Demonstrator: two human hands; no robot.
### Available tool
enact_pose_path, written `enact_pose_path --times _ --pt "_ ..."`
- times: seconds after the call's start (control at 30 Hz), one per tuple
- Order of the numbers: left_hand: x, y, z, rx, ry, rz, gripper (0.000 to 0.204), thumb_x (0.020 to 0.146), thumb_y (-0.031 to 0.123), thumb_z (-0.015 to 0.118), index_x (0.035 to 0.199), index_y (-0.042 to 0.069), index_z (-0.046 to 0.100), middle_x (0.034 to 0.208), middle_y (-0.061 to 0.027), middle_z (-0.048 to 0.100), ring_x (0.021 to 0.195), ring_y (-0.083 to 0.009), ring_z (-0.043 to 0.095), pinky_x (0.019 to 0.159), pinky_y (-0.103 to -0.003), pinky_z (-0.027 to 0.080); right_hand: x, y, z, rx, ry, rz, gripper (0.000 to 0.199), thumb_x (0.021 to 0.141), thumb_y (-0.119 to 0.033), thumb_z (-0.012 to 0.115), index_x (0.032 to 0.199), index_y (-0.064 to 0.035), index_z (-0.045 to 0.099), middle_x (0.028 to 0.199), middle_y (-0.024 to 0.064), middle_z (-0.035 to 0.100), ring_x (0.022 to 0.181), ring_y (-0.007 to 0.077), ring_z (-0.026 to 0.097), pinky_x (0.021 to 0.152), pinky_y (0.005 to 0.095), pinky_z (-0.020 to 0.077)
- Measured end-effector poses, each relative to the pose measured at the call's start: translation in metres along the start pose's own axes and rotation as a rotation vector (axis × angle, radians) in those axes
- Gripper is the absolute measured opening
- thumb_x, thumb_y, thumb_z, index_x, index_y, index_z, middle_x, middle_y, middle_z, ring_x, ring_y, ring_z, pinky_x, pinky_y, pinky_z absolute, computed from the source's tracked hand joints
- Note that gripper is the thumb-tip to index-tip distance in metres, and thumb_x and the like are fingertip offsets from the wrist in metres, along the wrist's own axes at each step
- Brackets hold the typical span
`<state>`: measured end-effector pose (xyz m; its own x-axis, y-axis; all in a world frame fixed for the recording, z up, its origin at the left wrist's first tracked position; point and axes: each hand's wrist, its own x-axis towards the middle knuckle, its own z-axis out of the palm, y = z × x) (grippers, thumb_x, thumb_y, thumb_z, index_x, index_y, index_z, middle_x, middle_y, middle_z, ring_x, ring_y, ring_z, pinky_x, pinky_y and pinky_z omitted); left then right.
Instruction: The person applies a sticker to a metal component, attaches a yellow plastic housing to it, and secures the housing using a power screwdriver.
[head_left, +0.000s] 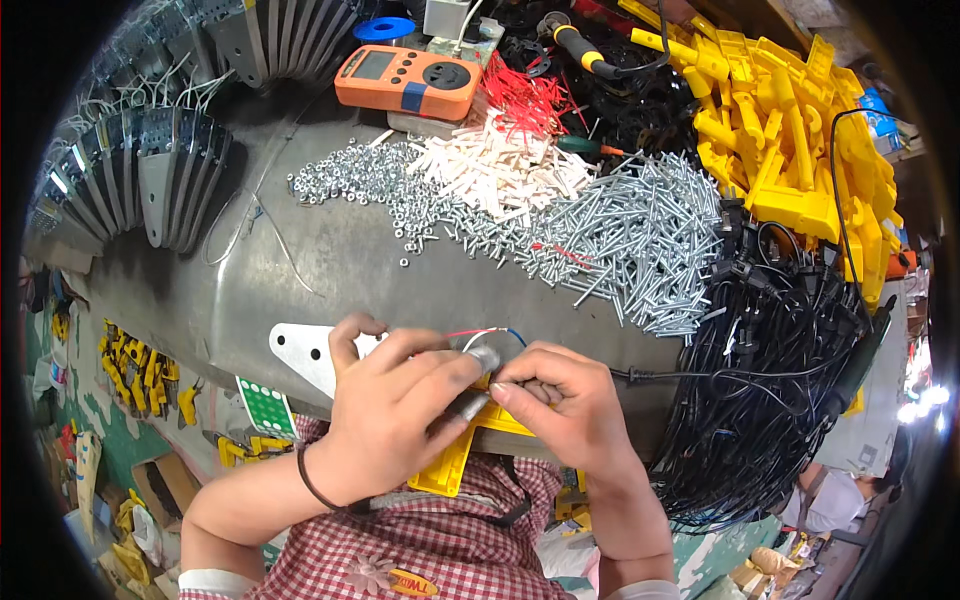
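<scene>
My left hand (395, 400) is closed around a yellow plastic handle housing (443, 468) at the table's front edge. From that side a silver tapered metal plate (300, 350) with dark round holes sticks out to the left. Grey covering shows at the left fingertips. My right hand (560, 400) pinches close against the housing; what lies between its thumb and finger is hidden. Thin red, white and blue wires (500, 330) arch just above both hands. A black power cord (680, 376) runs to the right from beside my right hand.
Beyond my hands lie heaps of screws (640, 240), nuts (350, 175) and white sleeves (500, 165). An orange multimeter (408, 82) stands behind. Yellow handle parts (780, 140) and black cords (750, 400) crowd the right; metal plates (150, 180) stand at left.
</scene>
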<state>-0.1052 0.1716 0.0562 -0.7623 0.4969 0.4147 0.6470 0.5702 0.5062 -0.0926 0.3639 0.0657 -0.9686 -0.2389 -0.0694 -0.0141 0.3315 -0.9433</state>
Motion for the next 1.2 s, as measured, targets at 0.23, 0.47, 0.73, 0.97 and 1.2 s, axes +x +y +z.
enact_pose_path --times 0.23,0.47,0.73,0.97,1.2 --pt "-0.016 0.009 0.012 -0.071 0.093 -0.071 0.051 0.066 0.006 0.073 0.113 0.009 0.053 0.088 0.0007 0.064 0.073 -0.0167 0.063 0.087 -0.042 0.032 -0.002 0.001 0.005 0.053 0.021 0.116 0.01 0.08 -0.008 0.069 0.084 -0.0002 0.065 0.067 0.0012 0.053 0.052 0.0037 0.038 0.047 0.0227 0.0315" --pt "-0.014 0.009 0.013 -0.185 0.203 -0.13 0.054 0.065 0.005 0.074 0.114 0.01 0.052 0.078 0.003 0.063 0.071 -0.0156 0.062 0.087 -0.041 0.032 -0.003 -0.002 0.005 0.114 -0.005 0.14 0.012 0.081 -0.01 0.069 0.085 0.0003 0.065 0.07 0.0008 0.055 0.056 0.0022 0.039 0.049 0.0208 0.0332" --pt "0.006 0.008 -0.004 -0.015 -0.052 0.023 0.049 0.068 0.002 0.068 0.114 0.009 0.054 0.077 0.0033 0.062 0.075 -0.0139 0.06 0.088 -0.041 0.033 -0.01 -0.02 -0.002 -0.498 0.067 -0.239 0.014 0.08 -0.006 0.063 0.094 -0.0057 0.06 0.08 0.0113 0.061 0.071 0.0294 0.062 0.062 0.038 0.0497" --pt "0.007 0.001 -0.004 -0.58 -0.068 -0.441 0.049 0.07 0.004 0.066 0.116 0.008 0.05 0.086 -0.001 0.067 0.095 -0.0244 0.058 0.096 -0.039 0.032 0.004 -0.007 -0.001 -0.447 0.058 -0.375 0.011 0.084 -0.008 0.059 0.095 -0.0053 0.059 0.082 0.0108 0.062 0.074 0.0289 0.063 0.061 0.0362 0.0506" --pt "0.011 0.003 0.003 -0.045 0.09 -0.008 0.041 0.066 0.007 0.072 0.103 0.012 0.055 0.079 0.002 0.064 0.071 -0.0166 0.061 0.093 -0.047 0.033 0.032 0.018 -0.017 0.324 -0.36 0.209 0.017 0.086 -0.019 0.063 0.088 -0.0021 0.059 0.078 0.0117 0.062 0.071 0.0249 0.062 0.064 0.0338 0.048"
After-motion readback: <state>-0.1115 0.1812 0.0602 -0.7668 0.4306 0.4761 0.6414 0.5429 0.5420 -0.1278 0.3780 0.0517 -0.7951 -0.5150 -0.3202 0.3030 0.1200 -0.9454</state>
